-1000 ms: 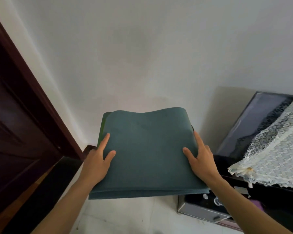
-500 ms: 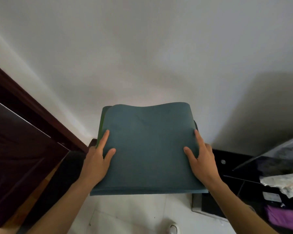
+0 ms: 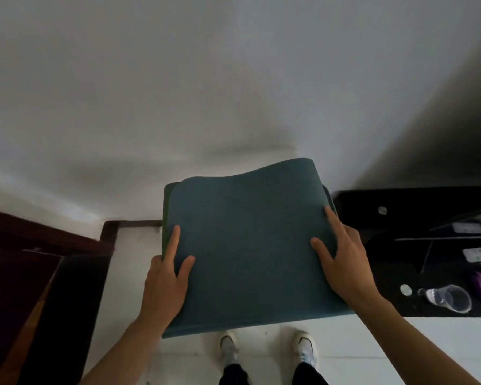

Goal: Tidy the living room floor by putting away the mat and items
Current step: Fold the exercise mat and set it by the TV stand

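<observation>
Grip: the left hand (image 3: pixel 164 287) and the right hand (image 3: pixel 345 262) each take one side edge of the mat (image 3: pixel 247 245), probably to keep its folded layers flat and together while it is carried.
Fingers: on each hand the thumb and forefinger lie spread on top. The rest pass underneath, hidden, clamping the edge.
Where: held level before the body, over the white floor (image 3: pixel 128 259) and the shoes (image 3: pixel 228 345), beside the black stand (image 3: pixel 400 207).
Look: teal, matte and layered, with a green edge at the left. The far fold bulges in a wave, so it seems pliable.
</observation>
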Demonstrator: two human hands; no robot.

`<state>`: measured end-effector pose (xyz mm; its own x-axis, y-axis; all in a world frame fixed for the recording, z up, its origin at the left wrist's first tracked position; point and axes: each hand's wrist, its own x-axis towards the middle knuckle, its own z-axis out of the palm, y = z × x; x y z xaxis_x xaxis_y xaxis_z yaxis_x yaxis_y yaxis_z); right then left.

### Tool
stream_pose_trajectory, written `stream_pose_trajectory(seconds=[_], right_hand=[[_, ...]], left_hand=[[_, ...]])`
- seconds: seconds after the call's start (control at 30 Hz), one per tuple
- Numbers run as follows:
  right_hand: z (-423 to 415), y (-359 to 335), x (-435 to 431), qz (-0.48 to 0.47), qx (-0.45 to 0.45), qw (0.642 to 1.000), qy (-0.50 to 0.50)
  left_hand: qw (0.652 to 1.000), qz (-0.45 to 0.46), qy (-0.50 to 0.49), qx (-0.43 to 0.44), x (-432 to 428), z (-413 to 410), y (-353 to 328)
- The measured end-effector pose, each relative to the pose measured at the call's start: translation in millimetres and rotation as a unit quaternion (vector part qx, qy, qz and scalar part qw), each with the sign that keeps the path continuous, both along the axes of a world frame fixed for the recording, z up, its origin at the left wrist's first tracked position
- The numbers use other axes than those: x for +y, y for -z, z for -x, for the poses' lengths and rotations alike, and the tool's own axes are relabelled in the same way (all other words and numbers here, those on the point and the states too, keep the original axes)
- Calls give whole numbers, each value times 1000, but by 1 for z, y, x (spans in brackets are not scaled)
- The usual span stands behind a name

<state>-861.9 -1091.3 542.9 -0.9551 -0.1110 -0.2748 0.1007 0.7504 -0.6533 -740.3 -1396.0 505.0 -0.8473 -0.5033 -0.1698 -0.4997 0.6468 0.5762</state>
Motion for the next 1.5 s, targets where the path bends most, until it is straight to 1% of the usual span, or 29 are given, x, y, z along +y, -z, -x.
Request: stream_pose_trajectory(seconds=[0.17, 0.43, 0.63, 0.77, 0.87, 1.07, 1.23, 1.37, 1.5], right_hand=[[3, 89, -14, -2, -13, 1000, 23], [13, 253, -3, -9, -39, 998, 45], [11, 355, 14, -11, -56, 997, 56], [10, 417, 23, -5, -74, 995, 63], [15, 462, 28, -2, -67, 996, 62], [34, 532, 32, 6, -54, 996, 72], [51, 573, 38, 15, -79, 994, 76], [67, 604, 51, 15, -91, 994, 57], [75, 623, 61, 12, -131, 990, 49]], left_hand=[[1000, -2, 17, -9, -19, 12, 84], [999, -8, 44, -23, -13, 31, 240], [998, -25, 49, -20, 6, 29, 352], [997, -38, 53, -36, 13, 29, 418], [996, -39, 58, -47, 15, 36, 462], [995, -55, 63, -53, 18, 65, 532], [989, -89, 89, -76, 18, 88, 578], [981, -119, 113, -105, 18, 105, 599], [972, -147, 127, -133, 16, 113, 612]])
